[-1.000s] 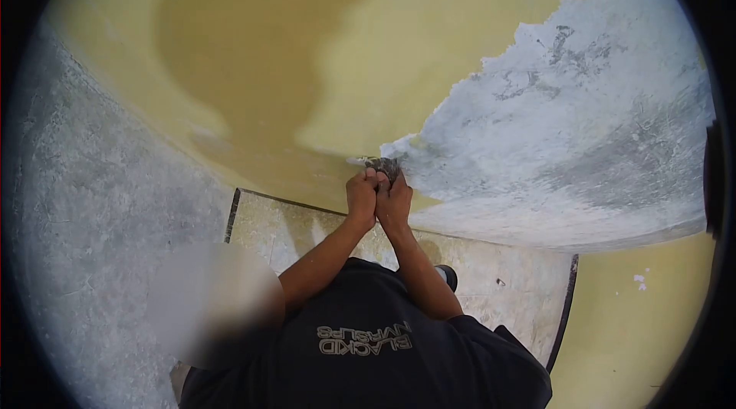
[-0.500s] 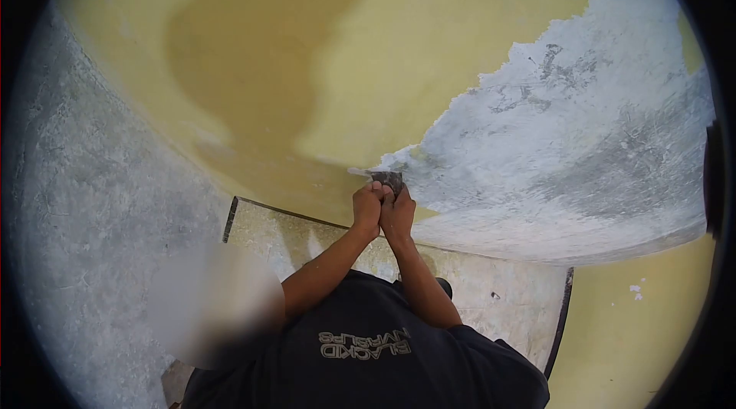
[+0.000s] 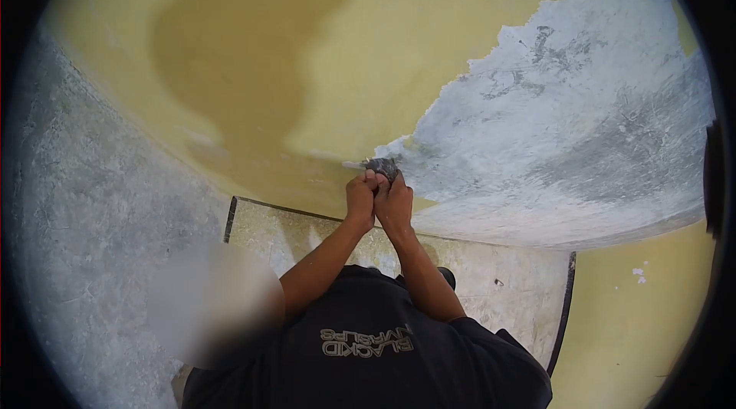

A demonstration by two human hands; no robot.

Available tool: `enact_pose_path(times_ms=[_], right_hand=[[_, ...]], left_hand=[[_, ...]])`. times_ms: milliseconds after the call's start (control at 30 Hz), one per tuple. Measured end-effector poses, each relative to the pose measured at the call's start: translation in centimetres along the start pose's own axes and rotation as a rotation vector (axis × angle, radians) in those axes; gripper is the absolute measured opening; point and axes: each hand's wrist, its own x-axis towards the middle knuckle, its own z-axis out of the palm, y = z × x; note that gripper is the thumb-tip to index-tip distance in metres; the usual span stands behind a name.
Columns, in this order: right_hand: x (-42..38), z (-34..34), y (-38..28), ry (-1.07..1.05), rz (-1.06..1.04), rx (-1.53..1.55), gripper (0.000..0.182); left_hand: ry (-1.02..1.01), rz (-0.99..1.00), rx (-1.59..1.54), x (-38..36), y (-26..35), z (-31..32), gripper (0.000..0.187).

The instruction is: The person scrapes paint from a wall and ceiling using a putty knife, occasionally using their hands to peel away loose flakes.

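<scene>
Both of my hands meet at the middle of the view, thumbs side by side, on a dark flat scraper blade. My left hand [image 3: 360, 199] grips its left side and my right hand [image 3: 394, 202] its right. The dark scraper [image 3: 383, 167] lies against the wall, where yellow paint [image 3: 383, 64] borders a bare whitish-grey patch [image 3: 491, 141]. Small pale flakes show at the blade's upper edge. The lower part of the tool is hidden by my fingers.
A grey, worn wall surface [image 3: 107, 202] runs down the left. Below the wall lies a pale speckled floor [image 3: 506, 279] with dark border strips. More yellow surface [image 3: 629, 317] is at the lower right. A blurred pale shape covers part of the lower left.
Both hands and the scraper have shifted slightly up and left in the view. More pale flakes show at the blade's edge.
</scene>
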Motion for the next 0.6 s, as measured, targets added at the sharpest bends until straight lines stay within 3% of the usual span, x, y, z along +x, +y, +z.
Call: enact_pose_path(times_ms=[67,133,200,267,467,533,567,600], right_hand=[[0.0,0.0,0.5,0.036,-0.003,-0.063,0.026],[0.9,-1.1,-2.5,0.023,-0.024,-0.084,0.026],[0.6,-1.4,-2.7,0.004,-0.040,-0.122,0.027],[0.4,-0.6,-1.6,0.015,-0.030,-0.081,0.039],[1.4,-1.7,-4.5,-0.002,-0.080,0.010,0.035],[1.2,-1.3,-4.0,0.011,-0.132,0.008,0.033],[1.0,-0.5,-2.3,0.033,-0.115,0.020,0.030],[0.4,-0.6,-1.8,0.046,-0.087,0.030,0.028]], left_hand=[[0.004,0.018,-0.028,0.3,-0.3,0.3,0.017],[0.019,0.017,-0.053,0.5,-0.3,0.0,0.017],[-0.107,0.058,-0.190,0.4,0.4,-0.1,0.018],[-0.083,0.088,-0.080,0.0,0.4,0.3,0.018],[0.018,0.082,-0.080,0.8,1.2,0.1,0.020],[-0.276,0.233,-0.346,2.0,0.5,-1.5,0.021],[0.017,0.063,-0.096,0.0,1.9,0.4,0.022],[0.019,0.072,-0.100,-0.3,1.3,0.5,0.022]])
